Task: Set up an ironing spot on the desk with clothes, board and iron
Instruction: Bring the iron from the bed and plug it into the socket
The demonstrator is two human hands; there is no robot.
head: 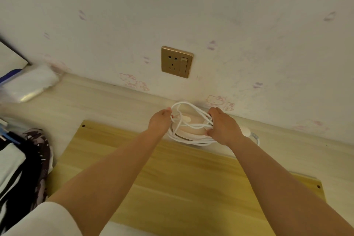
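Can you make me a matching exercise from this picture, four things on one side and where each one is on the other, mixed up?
Things:
1. wall socket
2. wooden board
3. white cord
4. clothes

Places:
A. heaped at the desk's left edge
B. looped between both hands
C. flat on the desk under the arms
D. on the wall above the desk

Pairs: 1-D, 2-C, 3-B, 4-A
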